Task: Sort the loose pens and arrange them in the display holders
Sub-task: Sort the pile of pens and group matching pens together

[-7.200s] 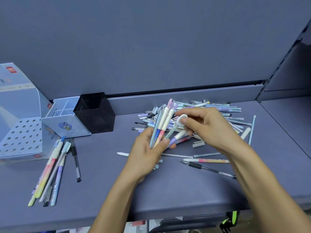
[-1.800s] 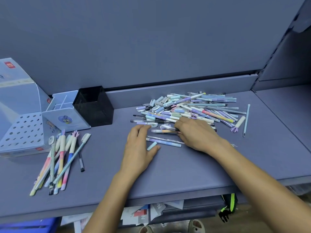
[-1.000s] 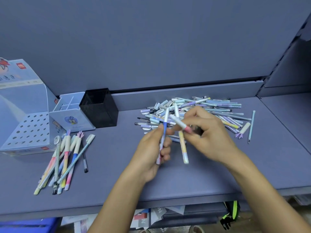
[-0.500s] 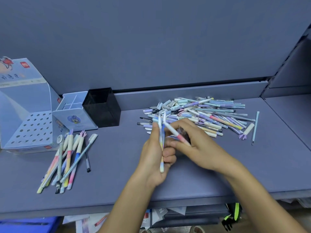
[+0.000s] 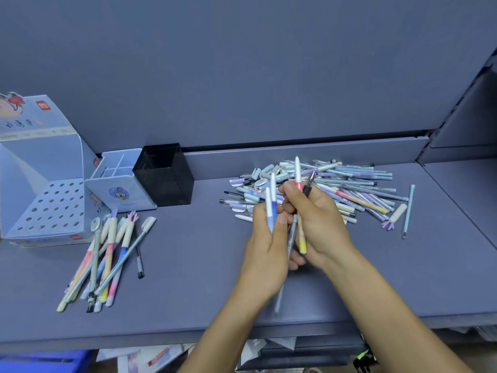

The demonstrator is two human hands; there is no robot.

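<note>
A heap of loose pastel pens and caps [image 5: 349,189] lies on the grey shelf at centre right. In front of it my left hand [image 5: 265,254] grips two upright pens [image 5: 271,205], white and blue. Right beside it my right hand [image 5: 320,224] holds a pink-and-yellow pen [image 5: 298,181] and a black-tipped pen [image 5: 309,184], both pointing up. A sorted bundle of pens [image 5: 107,254] lies at the left. Behind it stand a perforated display holder [image 5: 51,208], a light blue divided pen pot [image 5: 118,184] and a black mesh pot [image 5: 164,176].
A purple flower-topped pen cap [image 5: 394,216] and a thin blue pen [image 5: 408,211] lie apart at the right of the heap. The shelf's front edge [image 5: 134,337] runs below my forearms. A raised back ledge [image 5: 295,154] lies behind the heap.
My hands have risen from the heap with pens. The left now holds two upright; the right has turned its pink-and-yellow pen upright and also holds a black-tipped one.
</note>
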